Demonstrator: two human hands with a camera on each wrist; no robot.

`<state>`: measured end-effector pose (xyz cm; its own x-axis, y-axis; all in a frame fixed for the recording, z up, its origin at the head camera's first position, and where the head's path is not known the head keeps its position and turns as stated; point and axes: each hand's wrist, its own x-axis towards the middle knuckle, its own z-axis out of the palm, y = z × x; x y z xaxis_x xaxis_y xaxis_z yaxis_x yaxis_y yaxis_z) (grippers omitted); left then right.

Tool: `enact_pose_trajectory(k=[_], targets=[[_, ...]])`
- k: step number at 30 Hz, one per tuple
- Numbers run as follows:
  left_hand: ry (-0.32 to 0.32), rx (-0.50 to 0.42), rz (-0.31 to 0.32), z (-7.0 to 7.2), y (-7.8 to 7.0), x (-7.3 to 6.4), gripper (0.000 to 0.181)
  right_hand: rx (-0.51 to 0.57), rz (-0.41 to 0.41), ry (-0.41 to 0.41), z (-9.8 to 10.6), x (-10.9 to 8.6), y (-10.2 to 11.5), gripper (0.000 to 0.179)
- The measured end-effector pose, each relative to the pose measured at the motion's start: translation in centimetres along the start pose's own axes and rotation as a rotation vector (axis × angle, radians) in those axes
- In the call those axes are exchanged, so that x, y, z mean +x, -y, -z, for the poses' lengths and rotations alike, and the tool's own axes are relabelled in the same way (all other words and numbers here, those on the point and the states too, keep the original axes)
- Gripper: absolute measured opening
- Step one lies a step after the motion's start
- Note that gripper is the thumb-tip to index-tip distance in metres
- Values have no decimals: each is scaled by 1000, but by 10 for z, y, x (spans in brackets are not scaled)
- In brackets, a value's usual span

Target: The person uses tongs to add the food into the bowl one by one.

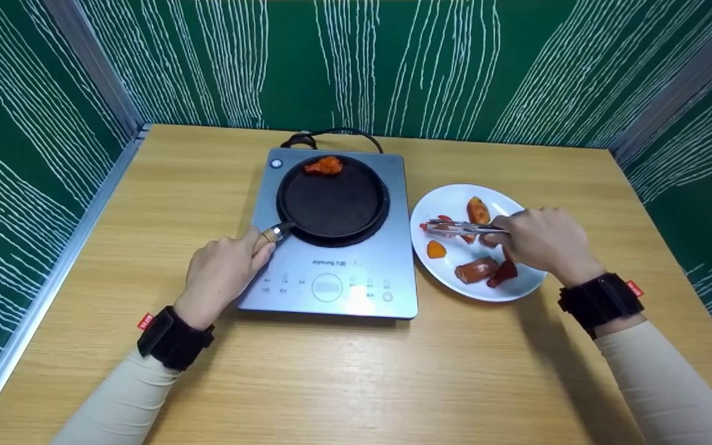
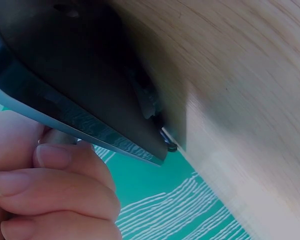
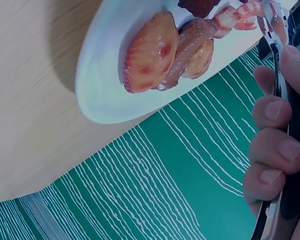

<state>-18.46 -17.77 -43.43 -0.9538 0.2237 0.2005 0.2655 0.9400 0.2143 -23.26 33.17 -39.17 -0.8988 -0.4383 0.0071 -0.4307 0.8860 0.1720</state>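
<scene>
My left hand (image 1: 223, 272) grips the wooden-ended handle (image 1: 267, 238) of a black frying pan (image 1: 334, 201), its fingers curled in the left wrist view. The pan sits on a silver induction cooker (image 1: 362, 259); a reddish-orange piece of food like a chicken wing (image 1: 324, 165) lies at its far edge. My right hand (image 1: 547, 241) holds metal tongs (image 1: 464, 227) with dark handles over a white plate (image 1: 449, 285). The tongs' tips are at a red-and-white shrimp-like piece (image 3: 248, 14); I cannot tell whether they pinch it.
Also on the plate are an orange chunk (image 1: 436, 249), a brown sausage-like piece (image 1: 476, 271), a dark red piece (image 1: 502, 274) and a browned oval piece (image 1: 478, 210). A black cable (image 1: 347, 130) runs behind the cooker. Green patterned panels (image 1: 294, 68) border the wooden table (image 1: 306, 377).
</scene>
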Motion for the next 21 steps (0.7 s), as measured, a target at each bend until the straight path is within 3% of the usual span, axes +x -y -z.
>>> enact_pose_trajectory(k=[15, 18, 21], targets=[[6, -8, 7, 0, -2, 1, 38, 39, -38, -21, 11, -5, 1, 34], [11, -9, 12, 0, -1, 1, 39, 45, -36, -67, 14, -5, 2, 34], [4, -4, 9, 0, -1, 0, 38, 52, -19, -164, 19, -3, 6, 30]])
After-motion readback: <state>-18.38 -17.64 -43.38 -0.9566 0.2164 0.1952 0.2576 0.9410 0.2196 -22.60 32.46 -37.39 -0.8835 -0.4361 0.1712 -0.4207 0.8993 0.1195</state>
